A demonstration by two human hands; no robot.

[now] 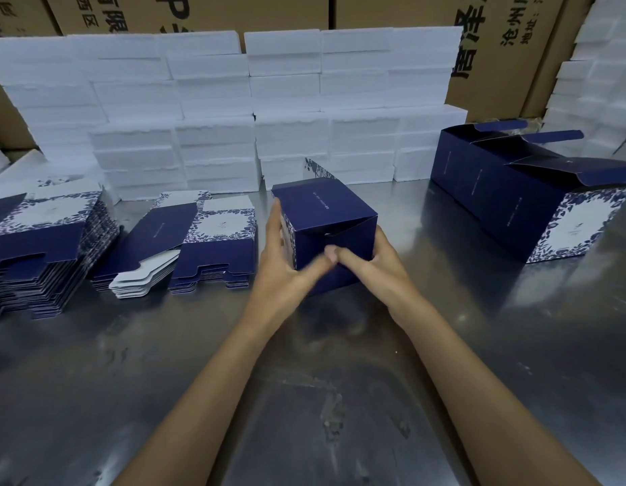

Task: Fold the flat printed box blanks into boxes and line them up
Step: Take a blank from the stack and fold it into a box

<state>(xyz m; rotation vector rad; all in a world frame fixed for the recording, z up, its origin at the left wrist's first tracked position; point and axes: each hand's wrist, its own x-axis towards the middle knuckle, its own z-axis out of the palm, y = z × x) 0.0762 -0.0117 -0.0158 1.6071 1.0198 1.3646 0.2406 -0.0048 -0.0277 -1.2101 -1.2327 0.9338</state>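
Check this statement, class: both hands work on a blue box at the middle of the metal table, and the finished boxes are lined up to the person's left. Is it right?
One detail is wrong. The head view shows the finished boxes lined up on the person's right; the flat blanks are stacked on the left. Both hands, left hand and right hand, do work on the blue box mid-table.

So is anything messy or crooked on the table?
A little. In the middle pile of flat blanks, a few white-sided sheets stick out askew at the front. The finished boxes stand lined up, lids open.
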